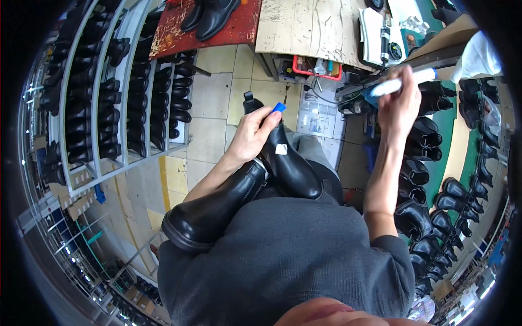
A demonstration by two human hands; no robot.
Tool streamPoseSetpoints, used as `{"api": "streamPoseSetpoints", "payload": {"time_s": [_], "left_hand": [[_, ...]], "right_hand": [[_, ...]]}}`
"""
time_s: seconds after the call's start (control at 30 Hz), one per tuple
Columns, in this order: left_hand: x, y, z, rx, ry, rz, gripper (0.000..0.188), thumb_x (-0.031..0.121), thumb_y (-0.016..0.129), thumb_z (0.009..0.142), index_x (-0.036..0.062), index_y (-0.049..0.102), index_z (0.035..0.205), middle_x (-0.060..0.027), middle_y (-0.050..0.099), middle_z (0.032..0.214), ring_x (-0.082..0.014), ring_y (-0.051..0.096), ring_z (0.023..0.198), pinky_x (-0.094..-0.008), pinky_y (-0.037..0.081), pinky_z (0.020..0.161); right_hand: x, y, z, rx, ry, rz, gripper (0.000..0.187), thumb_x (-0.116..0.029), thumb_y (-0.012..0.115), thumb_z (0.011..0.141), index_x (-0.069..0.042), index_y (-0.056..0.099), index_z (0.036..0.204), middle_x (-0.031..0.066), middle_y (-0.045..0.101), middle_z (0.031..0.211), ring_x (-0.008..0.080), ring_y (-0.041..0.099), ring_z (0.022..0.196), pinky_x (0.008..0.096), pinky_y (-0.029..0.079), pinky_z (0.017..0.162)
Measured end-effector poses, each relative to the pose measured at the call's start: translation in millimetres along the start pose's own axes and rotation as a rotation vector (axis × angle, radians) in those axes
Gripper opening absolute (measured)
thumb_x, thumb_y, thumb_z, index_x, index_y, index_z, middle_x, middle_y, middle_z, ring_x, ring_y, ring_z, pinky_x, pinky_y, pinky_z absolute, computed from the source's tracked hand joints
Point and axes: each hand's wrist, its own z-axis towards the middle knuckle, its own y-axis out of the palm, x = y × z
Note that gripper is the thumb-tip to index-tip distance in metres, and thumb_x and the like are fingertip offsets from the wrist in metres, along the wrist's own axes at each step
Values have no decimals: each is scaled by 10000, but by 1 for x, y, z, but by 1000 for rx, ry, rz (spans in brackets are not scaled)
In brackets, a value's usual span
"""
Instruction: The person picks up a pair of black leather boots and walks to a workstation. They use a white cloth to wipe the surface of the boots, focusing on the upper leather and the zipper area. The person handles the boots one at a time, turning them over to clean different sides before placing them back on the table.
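Note:
My left hand (251, 137) is closed, with a small blue cap (279, 107) pinched between thumb and fingers. It rests at the shaft of a black leather ankle boot (293, 171), which lies on my lap, toe toward me. A white sticker (281, 149) is on that boot, and a pull tab (248, 96) shows beyond my hand. Another black boot (215, 209) lies across my left side, its toe by my left upper arm. Raised at the right, my right hand (401, 103) grips a white marker (397, 84) with a blue end.
Shelves (122, 81) of black boots fill the left. A red worktable (228, 32) bearing boots adjoins a pale worktable (304, 27) ahead. Below it hangs a red-edged tray (326, 76) of small items. More boots (418, 174) line a green-topped bench (454, 125) at right.

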Motion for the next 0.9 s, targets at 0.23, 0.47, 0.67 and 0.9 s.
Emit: {"api": "streamPoseSetpoints", "payload": {"time_s": [0.23, 0.47, 0.67, 0.9], "left_hand": [[7, -3, -2, 22, 13, -3, 358, 312, 500, 975, -8, 563, 826, -25, 517, 669, -84, 446, 643, -260, 386, 589], [6, 0, -4, 19, 1, 3, 363, 321, 490, 977, 2, 559, 817, -18, 513, 681, -85, 445, 652, -255, 378, 601], [7, 2, -6, 8, -10, 7, 352, 323, 470, 987, 32, 542, 803, 27, 476, 713, -55, 409, 677, -221, 347, 615], [9, 5, -7, 16, -9, 4, 354, 324, 473, 986, 32, 543, 798, 27, 482, 706, -53, 412, 669, -221, 346, 604]], "right_hand": [[41, -4, -115, -488, 366, -63, 224, -26, 637, 854, 53, 559, 1049, 120, 647, 822, 130, 642, 665, 242, 527, 503], [60, 5, -135, -557, 306, -184, 182, -36, 659, 841, 20, 578, 993, 46, 636, 792, 63, 608, 628, 186, 481, 521], [67, 5, -138, -565, 232, -232, 170, -41, 661, 841, 16, 581, 980, 29, 628, 774, 44, 583, 624, 179, 456, 525], [71, -1, -140, -555, 263, -276, 171, -50, 670, 839, 14, 584, 972, 21, 627, 769, 40, 578, 624, 184, 451, 526]]}}
